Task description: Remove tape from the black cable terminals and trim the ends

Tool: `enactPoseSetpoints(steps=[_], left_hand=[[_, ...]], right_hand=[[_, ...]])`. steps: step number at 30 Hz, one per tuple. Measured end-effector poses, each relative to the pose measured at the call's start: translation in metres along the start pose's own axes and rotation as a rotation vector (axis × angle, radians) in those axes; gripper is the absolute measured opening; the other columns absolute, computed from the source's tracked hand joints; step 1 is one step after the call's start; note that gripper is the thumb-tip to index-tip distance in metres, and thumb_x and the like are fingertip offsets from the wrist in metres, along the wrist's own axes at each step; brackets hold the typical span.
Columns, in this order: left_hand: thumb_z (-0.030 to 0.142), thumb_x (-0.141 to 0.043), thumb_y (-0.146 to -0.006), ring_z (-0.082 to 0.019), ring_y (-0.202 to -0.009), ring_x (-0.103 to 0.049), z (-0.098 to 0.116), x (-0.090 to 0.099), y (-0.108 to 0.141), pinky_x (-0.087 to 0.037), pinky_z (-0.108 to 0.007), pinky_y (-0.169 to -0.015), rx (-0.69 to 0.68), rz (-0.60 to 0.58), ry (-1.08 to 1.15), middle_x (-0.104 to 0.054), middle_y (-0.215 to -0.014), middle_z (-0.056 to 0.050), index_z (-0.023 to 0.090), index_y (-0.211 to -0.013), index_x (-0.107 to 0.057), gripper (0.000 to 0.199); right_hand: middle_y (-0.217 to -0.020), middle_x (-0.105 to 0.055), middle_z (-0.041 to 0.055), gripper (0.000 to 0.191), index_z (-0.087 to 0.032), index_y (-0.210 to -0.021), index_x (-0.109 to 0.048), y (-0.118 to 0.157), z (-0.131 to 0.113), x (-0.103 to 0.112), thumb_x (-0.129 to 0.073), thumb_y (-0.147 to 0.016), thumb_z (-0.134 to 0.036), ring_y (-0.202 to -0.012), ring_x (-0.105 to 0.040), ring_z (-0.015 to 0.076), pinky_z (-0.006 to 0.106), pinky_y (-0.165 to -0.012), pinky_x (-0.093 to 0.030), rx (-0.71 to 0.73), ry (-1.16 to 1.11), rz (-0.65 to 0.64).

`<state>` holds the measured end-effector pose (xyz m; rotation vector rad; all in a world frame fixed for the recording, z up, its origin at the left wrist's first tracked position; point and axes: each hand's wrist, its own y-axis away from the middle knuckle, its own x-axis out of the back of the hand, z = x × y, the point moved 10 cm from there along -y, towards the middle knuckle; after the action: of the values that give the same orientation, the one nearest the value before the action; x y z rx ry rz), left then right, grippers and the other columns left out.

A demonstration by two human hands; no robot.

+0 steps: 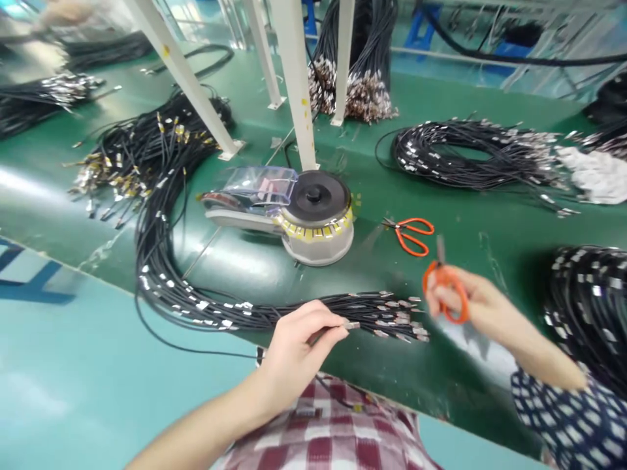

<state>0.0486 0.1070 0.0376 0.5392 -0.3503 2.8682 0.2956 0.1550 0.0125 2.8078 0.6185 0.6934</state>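
Note:
My left hand [307, 343] pinches the metal-tipped end of a black cable [351, 325] between thumb and fingertips. Beneath and beyond it, a bundle of black cables [274, 316] with white tags lies along the table's front edge, its silvery connector ends [396, 320] pointing right. In my right hand [463, 300] are orange-handled scissors [453, 300], held above the table to the right of those ends. Their blades point away from me and are smeared by motion. A second pair of orange-handled scissors [411, 235] rests on the table farther off.
A round tape dispenser [318, 248] with yellow labels stands mid-table, close to white posts [301, 98]. More cable bundles lie at the left [132, 156], and coils at the back right [475, 156] and right edge [588, 300]. Hanging cables [357, 72] are behind the posts.

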Motion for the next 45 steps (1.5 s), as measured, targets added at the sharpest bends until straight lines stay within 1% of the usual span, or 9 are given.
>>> enactPoseSetpoints(steps=[2, 4, 8, 13, 20, 24, 30, 38, 45], left_hand=[[0.013, -0.065, -0.089, -0.012, -0.068, -0.062, -0.001, -0.003, 0.0, -0.049, -0.02, -0.059, 0.008, -0.031, -0.004, -0.068, -0.078, -0.005, 0.015, -0.088, -0.074, 0.009], [0.011, -0.063, -0.09, -0.012, -0.07, -0.062, 0.001, -0.005, 0.002, -0.05, -0.02, -0.062, -0.005, -0.059, -0.016, -0.067, -0.08, -0.005, 0.015, -0.09, -0.073, 0.01], [0.007, -0.059, -0.091, -0.011, -0.074, -0.061, 0.012, -0.007, 0.007, -0.051, -0.02, -0.068, -0.081, -0.1, -0.056, -0.064, -0.083, -0.005, 0.014, -0.093, -0.07, 0.013], [0.006, -0.059, -0.092, -0.013, -0.077, -0.061, 0.023, -0.006, 0.014, -0.052, -0.022, -0.071, -0.22, -0.089, -0.12, -0.063, -0.084, -0.006, 0.013, -0.097, -0.067, 0.012], [0.01, -0.054, -0.095, -0.016, -0.078, -0.059, 0.032, -0.012, 0.023, -0.053, -0.028, -0.07, -0.328, -0.143, -0.212, -0.063, -0.085, -0.007, 0.014, -0.103, -0.064, 0.013], [0.011, -0.053, -0.095, -0.016, -0.076, -0.058, 0.035, -0.014, 0.024, -0.052, -0.029, -0.07, -0.361, -0.163, -0.239, -0.063, -0.084, -0.007, 0.013, -0.104, -0.063, 0.013], [0.007, -0.054, -0.094, -0.017, -0.077, -0.057, 0.032, -0.017, 0.031, -0.051, -0.031, -0.07, -0.386, -0.174, -0.253, -0.063, -0.084, -0.008, 0.012, -0.105, -0.062, 0.015], [0.007, -0.053, -0.094, -0.016, -0.073, -0.059, 0.035, -0.015, 0.033, -0.05, -0.031, -0.068, -0.425, -0.144, -0.243, -0.066, -0.083, -0.006, 0.014, -0.106, -0.063, 0.017], [0.007, -0.056, -0.093, -0.016, -0.073, -0.058, 0.039, -0.013, 0.028, -0.05, -0.031, -0.068, -0.427, -0.149, -0.211, -0.065, -0.082, -0.006, 0.014, -0.107, -0.062, 0.017]], right_hand=[[-0.072, -0.062, 0.0012, 0.026, -0.022, -0.084, -0.053, 0.008, -0.022, -0.042, -0.052, -0.094, -0.047, -0.062, -0.055, 0.0163, 0.028, -0.059, -0.044, 0.027, 0.1, -0.144], [-0.077, -0.064, 0.0006, 0.023, -0.022, -0.086, -0.055, 0.01, -0.042, -0.06, -0.066, -0.085, -0.043, -0.07, -0.056, 0.0175, 0.029, -0.065, -0.042, 0.09, 0.346, -0.171], [-0.065, -0.061, -0.0046, 0.02, -0.022, -0.075, -0.057, 0.009, -0.069, -0.071, -0.073, -0.08, -0.034, -0.061, -0.051, 0.014, 0.029, -0.068, -0.036, 0.218, 0.579, -0.279], [-0.052, -0.054, -0.0069, 0.03, -0.021, -0.059, -0.048, 0.011, -0.078, -0.071, -0.071, -0.078, -0.026, -0.052, -0.036, 0.0117, 0.03, -0.066, -0.03, 0.31, 0.701, -0.344], [-0.051, -0.056, -0.0078, 0.028, -0.02, -0.059, -0.049, 0.016, -0.083, -0.08, -0.069, -0.077, -0.023, -0.048, -0.033, 0.01, 0.031, -0.065, -0.026, 0.357, 0.768, -0.392], [-0.047, -0.052, -0.0082, 0.034, -0.02, -0.057, -0.046, 0.015, -0.085, -0.082, -0.071, -0.078, -0.03, -0.045, -0.028, 0.0096, 0.03, -0.063, -0.025, 0.362, 0.775, -0.402], [-0.047, -0.053, -0.0071, 0.037, -0.02, -0.058, -0.044, 0.016, -0.08, -0.086, -0.071, -0.079, -0.031, -0.05, -0.035, 0.012, 0.03, -0.062, -0.026, 0.321, 0.769, -0.457], [-0.047, -0.042, -0.006, 0.042, -0.02, -0.054, -0.04, 0.015, -0.064, -0.09, -0.072, -0.078, -0.033, -0.054, -0.034, 0.0126, 0.026, -0.054, -0.025, 0.251, 0.656, -0.508], [-0.05, -0.046, -0.0062, 0.036, -0.02, -0.053, -0.045, 0.015, -0.045, -0.099, -0.071, -0.077, -0.028, -0.057, -0.04, 0.0122, 0.026, -0.05, -0.023, 0.171, 0.578, -0.591]])
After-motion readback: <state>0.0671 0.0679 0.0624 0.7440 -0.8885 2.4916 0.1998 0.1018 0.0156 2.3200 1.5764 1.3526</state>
